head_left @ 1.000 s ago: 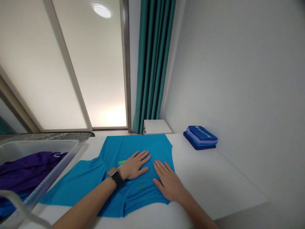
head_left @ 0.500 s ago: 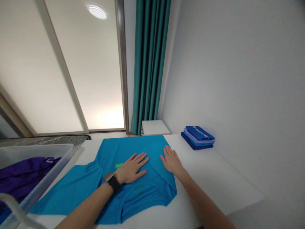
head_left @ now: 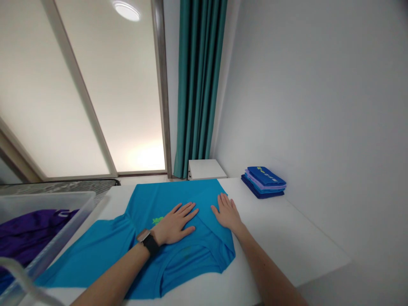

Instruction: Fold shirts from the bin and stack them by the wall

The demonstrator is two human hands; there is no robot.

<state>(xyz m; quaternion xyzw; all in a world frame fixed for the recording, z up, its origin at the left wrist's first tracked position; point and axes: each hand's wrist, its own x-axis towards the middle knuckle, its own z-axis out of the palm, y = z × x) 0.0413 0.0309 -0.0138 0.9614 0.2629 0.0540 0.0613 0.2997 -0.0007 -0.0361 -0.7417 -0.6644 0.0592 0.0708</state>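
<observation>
A bright blue T-shirt point(head_left: 153, 197) lies spread on the white table point(head_left: 274, 238), its neckline toward me. Its right side is folded inward over the body, while the left sleeve stretches out toward the bin. My left hand point(head_left: 175, 223), with a dark watch point(head_left: 148, 241) on the wrist, rests flat on the middle of the shirt, fingers spread, partly covering a yellow-green print point(head_left: 157, 220). Flat on the folded right edge lies my right hand point(head_left: 227, 212), fingers stretched out. Neither hand grips anything.
Several folded garments point(head_left: 264, 182) in blue and lilac form a stack at the table's far right, near the wall. At left stands a clear plastic bin point(head_left: 76, 212) holding purple clothing point(head_left: 32, 229). A small white cabinet point(head_left: 206, 169) and a green curtain point(head_left: 199, 85) are behind the table.
Both hands stay almost in place on the shirt. The whole view has shifted very slightly; the shirt's shape looks the same.
</observation>
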